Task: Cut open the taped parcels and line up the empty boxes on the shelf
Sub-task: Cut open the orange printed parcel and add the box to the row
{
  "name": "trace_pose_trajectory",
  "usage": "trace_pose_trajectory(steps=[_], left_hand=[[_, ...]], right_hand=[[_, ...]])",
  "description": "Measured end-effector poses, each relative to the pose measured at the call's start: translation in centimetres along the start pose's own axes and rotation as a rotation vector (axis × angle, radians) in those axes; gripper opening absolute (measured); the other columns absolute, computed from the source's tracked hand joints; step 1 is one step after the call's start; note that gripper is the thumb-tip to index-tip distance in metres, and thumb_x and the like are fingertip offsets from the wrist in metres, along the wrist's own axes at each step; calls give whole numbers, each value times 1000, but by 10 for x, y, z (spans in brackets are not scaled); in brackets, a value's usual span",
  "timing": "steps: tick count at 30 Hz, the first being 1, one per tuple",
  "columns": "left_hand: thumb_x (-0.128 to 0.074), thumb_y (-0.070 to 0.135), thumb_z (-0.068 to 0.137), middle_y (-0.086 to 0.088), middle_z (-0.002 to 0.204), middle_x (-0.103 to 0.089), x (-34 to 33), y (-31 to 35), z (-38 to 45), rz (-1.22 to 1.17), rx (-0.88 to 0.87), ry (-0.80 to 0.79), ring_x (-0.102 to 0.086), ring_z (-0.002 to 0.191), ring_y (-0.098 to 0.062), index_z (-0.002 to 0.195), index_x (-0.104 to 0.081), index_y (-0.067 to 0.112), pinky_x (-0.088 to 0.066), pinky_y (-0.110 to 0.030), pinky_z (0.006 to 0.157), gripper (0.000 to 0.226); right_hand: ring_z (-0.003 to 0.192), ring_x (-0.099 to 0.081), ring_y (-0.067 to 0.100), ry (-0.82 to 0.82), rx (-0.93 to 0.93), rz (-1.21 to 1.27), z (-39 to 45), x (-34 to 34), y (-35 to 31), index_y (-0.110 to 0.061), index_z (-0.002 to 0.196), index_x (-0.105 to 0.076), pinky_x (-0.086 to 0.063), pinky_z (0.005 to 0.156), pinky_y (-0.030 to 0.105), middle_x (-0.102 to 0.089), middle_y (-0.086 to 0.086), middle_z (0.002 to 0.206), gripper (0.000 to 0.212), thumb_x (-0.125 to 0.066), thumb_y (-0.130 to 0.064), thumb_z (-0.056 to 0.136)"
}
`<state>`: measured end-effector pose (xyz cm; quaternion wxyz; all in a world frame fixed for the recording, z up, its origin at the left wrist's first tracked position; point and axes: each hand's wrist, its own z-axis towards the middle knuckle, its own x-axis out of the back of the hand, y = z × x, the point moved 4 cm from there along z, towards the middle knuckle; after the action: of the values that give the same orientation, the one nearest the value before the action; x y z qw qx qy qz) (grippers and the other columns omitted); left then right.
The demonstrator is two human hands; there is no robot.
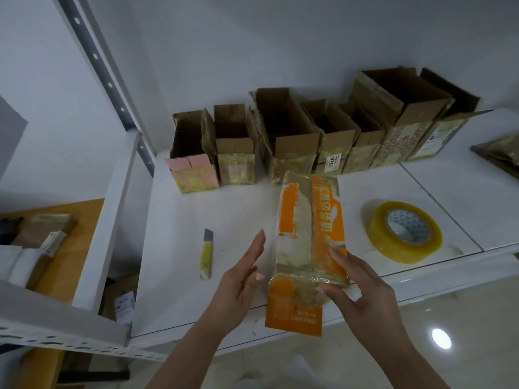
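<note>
Both hands hold one taped orange parcel (307, 248) in the lower middle of the frame: my right hand (362, 287) curls its fingers (341, 255) over the parcel's near right edge, my left hand (244, 273) lies flat and straight against its left side. Its long axis runs away from me, toward the row of open boxes (295, 133) at the back of the shelf (174, 276). I judge the knife (206, 254) comes next; it lies left of the parcel, nearer my left hand, apart from it. Bare shelf lies between; the tape roll (404, 231) sits to the right.
</note>
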<state>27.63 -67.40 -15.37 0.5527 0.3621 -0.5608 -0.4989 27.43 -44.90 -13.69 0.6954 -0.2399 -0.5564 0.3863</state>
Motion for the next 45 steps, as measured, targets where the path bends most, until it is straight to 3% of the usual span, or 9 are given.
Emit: trace_pose_trajectory(steps=[3, 7, 14, 18, 23, 28, 34, 40, 45], left_hand=[[-37, 60, 95, 19, 157, -29, -19, 9, 8, -71, -58, -55, -32, 144, -8, 155, -12, 23, -41, -33, 110, 76], [-26, 69, 93, 4, 158, -30, -27, 12, 15, 74, -124, 85, -33, 144, -18, 156, -18, 31, -38, -53, 110, 73], [-12, 64, 98, -1, 142, -53, -27, 47, 27, 368, -240, 277, -62, 112, -16, 146, -26, 44, -57, -32, 84, 53], [-15, 73, 92, 8, 152, -37, -25, 38, 26, 353, -259, 165, -60, 106, -1, 147, -20, 50, -54, -20, 78, 59], [-23, 79, 87, -2, 155, -30, -25, 21, 21, 264, -217, 95, -35, 124, 23, 142, -30, 48, -34, 4, 88, 63], [-27, 71, 92, -7, 153, -33, -23, 8, 17, 285, -205, 122, -28, 129, 24, 141, -32, 46, -29, 6, 91, 55], [-25, 70, 92, -9, 152, -35, -25, 7, 18, 318, -224, 146, -27, 128, 25, 142, -32, 42, -29, 7, 90, 57], [-28, 66, 94, -14, 151, -37, -23, 8, 15, 261, -250, 155, -33, 125, 24, 143, -33, 35, -32, 7, 88, 58], [-26, 74, 90, -1, 156, -32, -25, 3, 17, 284, -195, 126, -29, 129, 23, 140, -25, 61, -30, 5, 92, 51]], right_hand=[[112, -46, -24, 5, 1, 36, -1, 2, 0, -36, 135, -54, -42, 83, -2, -57, -16, 128, 61, -73, -39, 78], [110, -54, -15, 32, -15, 141, 0, 13, -13, -66, 129, -44, -49, 79, 5, -55, -37, 123, 64, -72, -46, 74], [110, -58, -12, 69, -55, 173, 19, 27, -30, -48, 126, -53, -58, 83, 24, -52, -52, 111, 63, -79, -58, 70], [113, -56, -12, 41, -39, 123, 19, 24, -27, -45, 127, -55, -58, 84, 32, -49, -53, 113, 61, -70, -49, 68], [114, -56, -9, -30, -20, 39, 15, 15, -15, -46, 135, -51, -58, 86, 35, -55, -27, 134, 61, -64, -52, 76], [112, -56, -11, -99, -86, 51, 4, 14, -3, -40, 137, -45, -53, 88, 18, -58, -36, 122, 63, -62, -55, 78], [57, -57, 14, 269, 179, -471, -6, 14, -13, -20, 69, -60, -39, 55, 20, -60, -9, 67, 38, -53, -54, 86], [86, -52, 2, 63, 218, -226, -8, 22, 0, -28, 87, -61, -37, 78, 25, -60, -20, 88, 22, -43, -34, 96], [86, -51, 5, -33, 292, -360, 6, 21, 4, -27, 81, -58, -37, 76, 27, -59, -18, 84, 6, -54, -29, 79]])
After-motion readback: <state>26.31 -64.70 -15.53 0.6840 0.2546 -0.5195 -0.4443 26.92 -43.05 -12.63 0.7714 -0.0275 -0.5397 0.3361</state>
